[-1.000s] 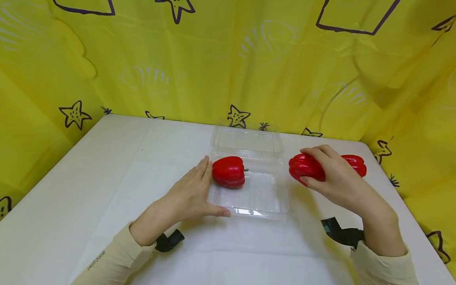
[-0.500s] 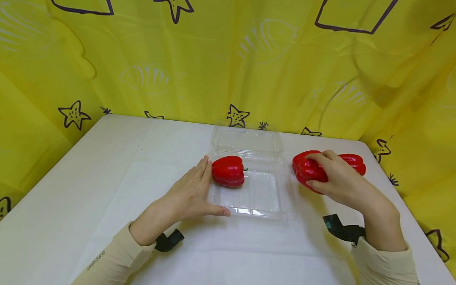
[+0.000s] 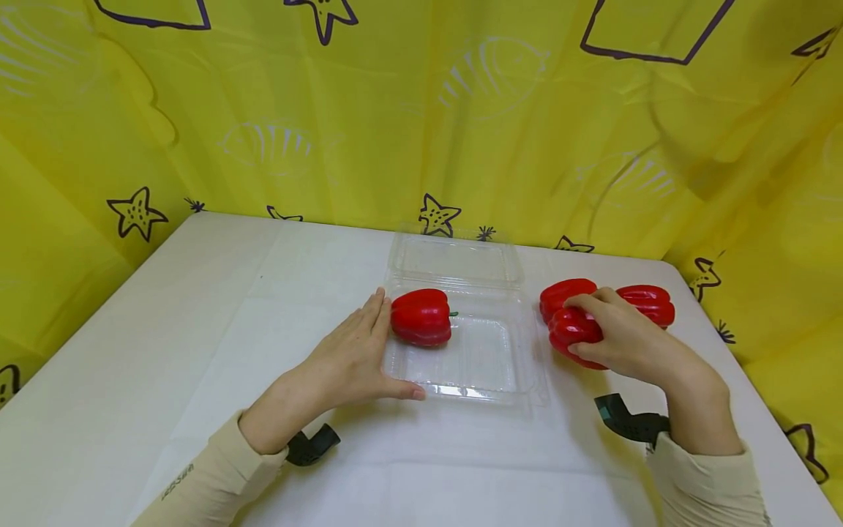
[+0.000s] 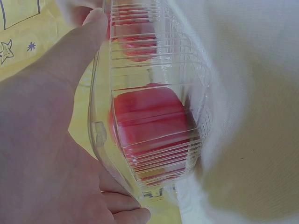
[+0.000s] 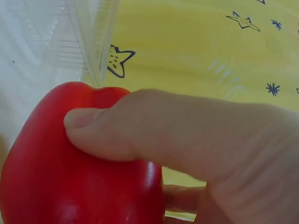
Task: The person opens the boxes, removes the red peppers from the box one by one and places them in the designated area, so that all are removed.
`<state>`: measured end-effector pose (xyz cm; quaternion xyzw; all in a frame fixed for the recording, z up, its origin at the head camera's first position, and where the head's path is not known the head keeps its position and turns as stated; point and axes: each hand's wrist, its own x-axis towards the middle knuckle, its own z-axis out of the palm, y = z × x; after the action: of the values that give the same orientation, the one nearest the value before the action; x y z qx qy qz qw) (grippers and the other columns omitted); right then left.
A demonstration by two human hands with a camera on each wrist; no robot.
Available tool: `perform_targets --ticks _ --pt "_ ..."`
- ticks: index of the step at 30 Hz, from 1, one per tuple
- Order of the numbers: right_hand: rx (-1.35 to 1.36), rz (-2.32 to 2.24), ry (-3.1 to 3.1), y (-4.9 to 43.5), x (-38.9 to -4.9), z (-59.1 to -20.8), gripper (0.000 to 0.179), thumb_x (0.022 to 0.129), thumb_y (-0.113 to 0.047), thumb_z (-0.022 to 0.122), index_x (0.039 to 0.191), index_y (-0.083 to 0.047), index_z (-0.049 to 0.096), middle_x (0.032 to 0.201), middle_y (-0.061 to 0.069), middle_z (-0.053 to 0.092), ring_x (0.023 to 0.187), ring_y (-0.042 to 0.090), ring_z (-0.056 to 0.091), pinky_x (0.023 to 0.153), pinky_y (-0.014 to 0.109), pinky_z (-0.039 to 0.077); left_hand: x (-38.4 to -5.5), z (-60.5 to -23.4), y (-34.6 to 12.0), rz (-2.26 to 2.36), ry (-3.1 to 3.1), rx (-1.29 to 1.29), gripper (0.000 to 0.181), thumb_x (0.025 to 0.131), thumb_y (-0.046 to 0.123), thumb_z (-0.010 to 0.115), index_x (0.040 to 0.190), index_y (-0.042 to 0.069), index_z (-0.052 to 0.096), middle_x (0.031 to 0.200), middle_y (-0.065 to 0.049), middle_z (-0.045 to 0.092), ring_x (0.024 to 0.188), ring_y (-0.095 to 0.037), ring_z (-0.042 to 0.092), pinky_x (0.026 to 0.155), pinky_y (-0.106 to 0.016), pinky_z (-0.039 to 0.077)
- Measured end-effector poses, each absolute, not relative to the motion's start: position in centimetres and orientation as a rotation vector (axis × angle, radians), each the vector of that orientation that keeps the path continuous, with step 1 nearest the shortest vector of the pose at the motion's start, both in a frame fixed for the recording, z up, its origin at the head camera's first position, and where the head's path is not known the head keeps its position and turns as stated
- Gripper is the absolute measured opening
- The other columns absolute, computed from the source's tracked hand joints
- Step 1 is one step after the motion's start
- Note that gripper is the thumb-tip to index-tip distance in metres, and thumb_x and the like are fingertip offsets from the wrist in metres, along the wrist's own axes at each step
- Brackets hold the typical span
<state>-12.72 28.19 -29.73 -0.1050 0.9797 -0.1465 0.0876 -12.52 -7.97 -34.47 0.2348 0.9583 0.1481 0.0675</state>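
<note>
My right hand [image 3: 622,329] grips a red bell pepper [image 3: 571,331] to the right of a clear plastic clamshell box [image 3: 490,359]. In the right wrist view the thumb lies across this pepper [image 5: 79,182]. Two more red bell peppers are close to that hand: one just behind the held one [image 3: 563,293], another beyond the hand [image 3: 648,301]. Inside the box, at its left side, another red bell pepper [image 3: 421,317] lies with its green stem pointing right. Against the box's left side rests my left hand [image 3: 349,359], fingers straight and thumb along the front rim.
The box's lid [image 3: 457,260] lies folded back toward the yellow curtain [image 3: 395,110]. A white cloth covers the table [image 3: 197,329], whose right edge runs past the farthest pepper. A dark wrist mount [image 3: 628,421] sits below my right hand.
My right hand has shifted slightly nearer with its pepper, so the pepper behind it now shows. The left hand, the box and the pepper inside have stayed put.
</note>
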Motion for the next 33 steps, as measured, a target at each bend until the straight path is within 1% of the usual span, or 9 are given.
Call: perform_targets --ticks 7,15,20,24,29,33 --pt "-0.295 -0.392 2.870 28.11 -13.01 -30.10 0.069 0.075 -0.016 0.084 0.133 0.000 0.052 0.132 0.034 0.045 0.116 0.052 0.046 0.073 0.054 0.060 -12.50 -34.48 -8.01 0.445 2.890 0.714 0.133 0.068 0.080 0.068 0.156 -0.005 0.015 0.166 -0.021 0.010 0.154 -0.034 0.015 0.123 -0.047 0.023" --pt "-0.262 -0.336 2.800 27.78 -13.12 -30.40 0.068 0.073 -0.020 0.087 0.130 -0.001 0.055 0.124 0.030 0.052 0.113 0.050 0.049 0.072 0.051 0.061 -12.51 -34.51 -8.02 0.448 2.889 0.709 0.134 0.068 0.080 0.069 0.156 -0.005 0.015 0.166 -0.021 0.009 0.154 -0.035 0.015 0.123 -0.048 0.023" --pt "-0.223 -0.328 2.741 27.67 -13.08 -30.44 0.071 0.072 -0.024 0.087 0.132 -0.003 0.054 0.123 0.027 0.052 0.112 0.048 0.051 0.072 0.050 0.061 -12.50 -34.55 -8.05 0.458 2.889 0.715 0.134 0.068 0.079 0.070 0.156 -0.006 0.014 0.165 -0.022 0.008 0.154 -0.035 0.014 0.124 -0.048 0.022" --pt "-0.231 -0.329 2.734 27.71 -12.87 -30.32 0.076 0.072 -0.026 0.087 0.135 -0.002 0.051 0.123 0.026 0.054 0.111 0.045 0.053 0.072 0.049 0.061 -12.50 -34.51 -8.00 0.461 2.880 0.712 0.134 0.068 0.079 0.070 0.156 -0.006 0.013 0.166 -0.022 0.007 0.154 -0.035 0.013 0.124 -0.048 0.021" --pt "-0.265 -0.322 2.775 27.76 -12.72 -30.17 0.069 0.073 -0.021 0.085 0.130 0.002 0.054 0.119 0.025 0.057 0.107 0.042 0.056 0.074 0.050 0.061 -12.47 -34.41 -7.96 0.467 2.871 0.698 0.134 0.068 0.078 0.070 0.156 -0.005 0.012 0.166 -0.021 0.006 0.154 -0.034 0.012 0.124 -0.047 0.020" --pt "-0.263 -0.307 2.799 27.86 -12.71 -30.17 0.065 0.073 -0.016 0.084 0.129 0.002 0.055 0.119 0.026 0.056 0.109 0.045 0.052 0.073 0.050 0.060 -12.46 -34.40 -7.98 0.470 2.867 0.688 0.134 0.068 0.078 0.070 0.156 -0.004 0.012 0.166 -0.020 0.006 0.155 -0.034 0.012 0.124 -0.047 0.020"
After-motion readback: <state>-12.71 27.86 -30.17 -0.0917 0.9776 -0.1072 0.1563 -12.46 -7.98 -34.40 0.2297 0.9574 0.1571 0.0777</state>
